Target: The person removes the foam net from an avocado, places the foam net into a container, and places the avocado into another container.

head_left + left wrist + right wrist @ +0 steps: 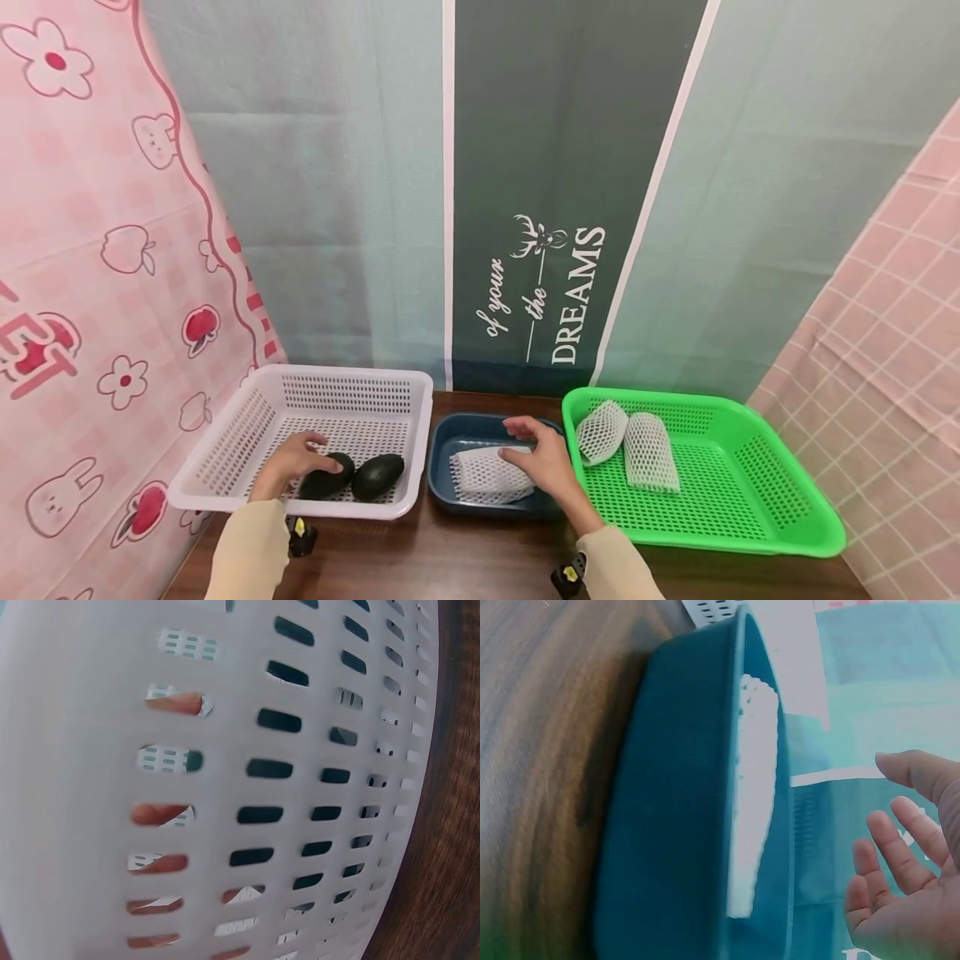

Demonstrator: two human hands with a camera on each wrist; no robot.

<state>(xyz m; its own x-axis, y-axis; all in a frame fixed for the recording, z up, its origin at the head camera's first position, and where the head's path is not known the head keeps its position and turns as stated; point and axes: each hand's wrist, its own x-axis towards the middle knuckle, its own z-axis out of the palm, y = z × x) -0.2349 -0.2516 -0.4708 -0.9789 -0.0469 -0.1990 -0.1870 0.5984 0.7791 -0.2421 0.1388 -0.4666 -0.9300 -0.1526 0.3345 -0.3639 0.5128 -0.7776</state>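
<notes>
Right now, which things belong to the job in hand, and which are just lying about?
Likely the job:
left hand at one of two dark fruits
white basket holding them
right hand over blue tray
white mesh sleeve in that tray
green basket with two more sleeves

Likely just surroundings:
wooden table
lettered backdrop
pink printed cloth, left
pink checked cloth, right

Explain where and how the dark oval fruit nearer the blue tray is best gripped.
Probably best round its middle, coming from above: this fruit lies on its side, so a grip across its narrower width should suit, and its top is uncovered. The walls of the white basket hinder a low sideways approach, and the other fruit sits close on its left.
</notes>
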